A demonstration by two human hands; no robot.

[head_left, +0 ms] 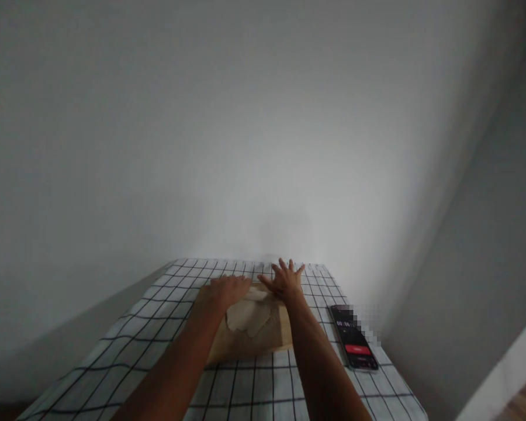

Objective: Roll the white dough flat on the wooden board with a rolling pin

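A flat, pale, ragged-edged piece that looks like rolled dough (pixel 249 318) lies on a tan sheet or board (pixel 234 348); I cannot tell whether that base is paper or wood. My left hand (pixel 230 290) rests palm down at the far left of the pale piece, its fingers side by side and stretched out flat. Over the far right edge, my right hand (pixel 286 285) has its fingers spread wide, the thumb pointing left toward the other hand. Contact under both palms is hidden. Neither hand visibly grips anything.
Beneath everything is a white tablecloth (pixel 149 318) with dark grid lines. To the right of my right forearm lies a phone (pixel 355 339) showing a timer and a red button, partly pixelated. A plain wall (pixel 263 146) stands behind the table.
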